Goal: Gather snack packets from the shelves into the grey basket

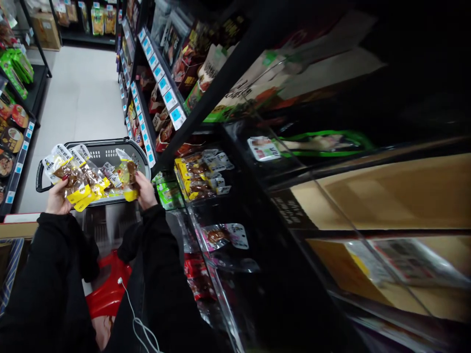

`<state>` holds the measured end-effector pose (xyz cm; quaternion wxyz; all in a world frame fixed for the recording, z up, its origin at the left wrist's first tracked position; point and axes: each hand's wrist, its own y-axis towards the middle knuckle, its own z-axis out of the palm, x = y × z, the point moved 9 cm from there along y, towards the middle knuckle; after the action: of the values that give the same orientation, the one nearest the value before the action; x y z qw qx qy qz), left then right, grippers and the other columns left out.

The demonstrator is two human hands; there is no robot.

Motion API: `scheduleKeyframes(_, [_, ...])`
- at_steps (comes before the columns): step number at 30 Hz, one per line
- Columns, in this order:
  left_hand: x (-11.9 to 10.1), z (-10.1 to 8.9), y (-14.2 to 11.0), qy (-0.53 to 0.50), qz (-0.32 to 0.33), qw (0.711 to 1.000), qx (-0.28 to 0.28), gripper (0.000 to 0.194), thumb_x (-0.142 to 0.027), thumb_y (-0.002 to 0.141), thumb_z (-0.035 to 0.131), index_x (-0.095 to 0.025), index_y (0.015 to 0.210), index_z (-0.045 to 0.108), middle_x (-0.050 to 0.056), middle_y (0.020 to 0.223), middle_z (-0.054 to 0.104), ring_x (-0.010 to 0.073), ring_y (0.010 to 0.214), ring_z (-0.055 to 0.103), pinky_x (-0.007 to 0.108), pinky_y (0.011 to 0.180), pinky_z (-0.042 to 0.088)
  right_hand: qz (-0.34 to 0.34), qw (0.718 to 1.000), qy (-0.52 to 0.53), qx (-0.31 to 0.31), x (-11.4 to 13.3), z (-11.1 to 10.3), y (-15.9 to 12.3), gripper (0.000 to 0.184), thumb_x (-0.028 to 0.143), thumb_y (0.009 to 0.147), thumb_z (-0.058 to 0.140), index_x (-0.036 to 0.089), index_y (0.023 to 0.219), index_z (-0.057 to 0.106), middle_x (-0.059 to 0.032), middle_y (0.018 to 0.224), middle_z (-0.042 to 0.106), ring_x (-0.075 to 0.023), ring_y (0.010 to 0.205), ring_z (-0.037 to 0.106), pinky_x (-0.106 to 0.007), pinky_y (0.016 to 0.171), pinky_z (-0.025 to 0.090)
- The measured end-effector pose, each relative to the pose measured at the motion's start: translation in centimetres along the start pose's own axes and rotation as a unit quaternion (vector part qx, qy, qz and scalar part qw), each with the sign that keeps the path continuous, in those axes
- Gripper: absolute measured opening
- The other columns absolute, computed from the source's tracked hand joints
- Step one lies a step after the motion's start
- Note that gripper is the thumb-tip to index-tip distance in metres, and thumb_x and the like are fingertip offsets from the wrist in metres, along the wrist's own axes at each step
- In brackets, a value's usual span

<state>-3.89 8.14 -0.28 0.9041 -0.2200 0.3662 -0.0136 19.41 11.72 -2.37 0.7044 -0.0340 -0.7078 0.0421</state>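
Observation:
Several clear snack packets [75,179] with yellow ends and brown food inside are fanned out in my left hand [59,197], its fingers closed on them. One more packet of the same look [127,171] is pinched by my right hand [144,190]. Both hands are over a grey shopping basket [142,159] with a dark handle. Inside the basket lie more such packets [112,177], partly covered by the held ones. To the right, a stack of similar packets [200,174] rests on a shelf behind a clear front strip.
Shelving with price labels [162,81] runs along the right, its black post [206,93] close to my right arm. Another rack [22,117] lines the left of the aisle floor [81,93]. Below me are a red stool [110,284] and a white cable [136,318]. Cardboard boxes [390,191] sit at right.

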Motion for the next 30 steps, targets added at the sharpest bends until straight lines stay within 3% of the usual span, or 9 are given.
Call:
scheduleKeyframes(3, [0.4,0.0,0.4,0.011,-0.007,1.000,0.007,0.017,-0.011,0.063,0.060,-0.016,0.079,0.065,0.004,0.073,0.071,0.0270,0.087,0.069,0.043,0.081,0.057,0.073,0.990,-0.092,-0.071,-1.5,-1.1,2.6,0.031,0.050,0.080,0.048,0.020,0.074,0.049,-0.0066,0.080,0.059,-0.0202,0.084,0.058,-0.037,0.079,0.046])
scheduleKeyframes(7, [1.7,0.1,0.5,0.038,-0.034,0.999,0.011,0.015,-0.011,0.059,0.063,-0.014,0.074,0.064,0.005,0.071,0.070,0.0281,0.089,0.068,0.043,0.084,0.055,0.069,0.984,-0.116,-0.113,-0.8,-2.4,2.5,0.026,0.043,0.073,0.061,0.019,0.076,0.051,-0.0102,0.089,0.059,-0.0238,0.093,0.055,-0.043,0.089,0.041])
scheduleKeyframes(9, [2.6,0.6,0.4,0.047,-0.053,0.997,0.027,0.016,-0.011,0.059,0.064,-0.014,0.075,0.064,0.006,0.074,0.071,0.0287,0.090,0.068,0.043,0.085,0.054,-0.004,0.992,-0.092,-0.080,1.0,-1.5,1.4,0.027,0.045,0.076,0.057,0.018,0.081,0.054,-0.0085,0.089,0.060,-0.0208,0.087,0.056,-0.038,0.085,0.044])
scheduleKeyframes(12, [4.1,1.7,0.3,0.058,-0.069,0.994,0.063,0.019,-0.012,0.059,0.066,-0.012,0.079,0.066,0.008,0.080,0.072,0.0294,0.092,0.067,0.042,0.086,0.053,-0.130,0.988,-0.076,0.020,4.3,1.8,-0.9,0.031,0.049,0.077,0.057,0.019,0.087,0.059,-0.0051,0.086,0.061,-0.0160,0.075,0.055,-0.031,0.074,0.045])
scheduleKeyframes(14, [4.9,2.4,0.1,0.066,-0.074,0.992,0.083,0.022,-0.012,0.059,0.068,-0.011,0.081,0.067,0.009,0.083,0.072,0.0295,0.093,0.067,0.042,0.087,0.053,-0.153,0.980,-0.113,0.059,5.0,3.8,-1.8,0.031,0.048,0.072,0.064,0.020,0.085,0.060,-0.0039,0.084,0.061,-0.0153,0.073,0.053,-0.030,0.073,0.044])
scheduleKeyframes(17, [6.2,3.0,-0.2,0.070,-0.095,0.988,0.100,0.025,-0.012,0.058,0.070,-0.010,0.083,0.067,0.009,0.085,0.072,0.0293,0.095,0.066,0.041,0.087,0.052,-0.130,0.977,-0.149,0.076,4.2,5.5,-1.7,0.031,0.047,0.067,0.069,0.019,0.072,0.057,-0.0014,0.073,0.058,-0.0150,0.070,0.050,-0.029,0.070,0.041])
scheduleKeyframes(22, [6.7,2.8,-0.1,0.033,-0.111,0.989,0.090,0.018,-0.018,0.066,0.067,-0.012,0.082,0.066,0.009,0.087,0.072,0.0278,0.095,0.066,0.039,0.087,0.052,-0.093,0.989,-0.053,0.106,2.8,6.2,-1.4,0.033,0.049,0.074,0.059,0.019,0.066,0.048,0.0036,0.057,0.044,-0.0103,0.054,0.040,-0.023,0.054,0.032])
scheduleKeyframes(30, [5.8,2.8,0.2,-0.008,-0.090,0.990,0.107,0.023,-0.015,0.069,0.064,-0.014,0.092,0.066,0.008,0.095,0.072,0.0281,0.100,0.065,0.040,0.089,0.052,-0.083,0.988,0.133,0.001,2.6,3.4,-1.3,0.040,0.056,0.075,0.058,0.021,0.073,0.039,0.0046,0.061,0.044,-0.0097,0.055,0.045,-0.022,0.055,0.037])
